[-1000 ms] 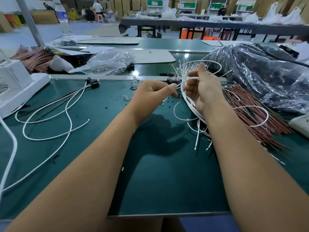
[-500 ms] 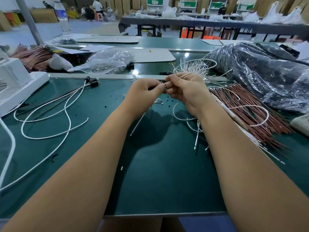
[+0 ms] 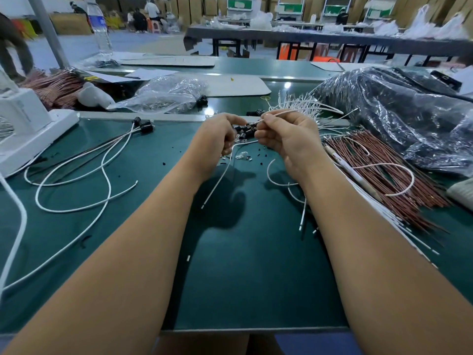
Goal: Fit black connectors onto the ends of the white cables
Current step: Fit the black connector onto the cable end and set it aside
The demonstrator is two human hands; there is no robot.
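Observation:
My left hand (image 3: 220, 137) and my right hand (image 3: 286, 137) meet fingertip to fingertip above the green table (image 3: 243, 278). The right hand pinches a white cable (image 3: 294, 112) near its end, and the rest arcs away to the right. The left hand's curled fingers hold another white cable (image 3: 217, 180) that hangs down to the table. Whether it also holds a connector is hidden. Loose black connectors (image 3: 243, 131) lie just beneath the hands. To the left lie finished white cables (image 3: 76, 180) with black connectors (image 3: 143, 124) on their ends.
A bundle of white cables (image 3: 299, 106) lies behind the hands. Brown wires (image 3: 378, 170) and a black plastic bag (image 3: 409, 111) fill the right side. A white appliance (image 3: 23, 129) stands at the left, with a clear bag (image 3: 163, 96) and a water bottle (image 3: 99, 29) behind.
My right hand has dropped the coil of white cables and now pinches a single one. Both hands moved together, and a cable now hangs from my left hand.

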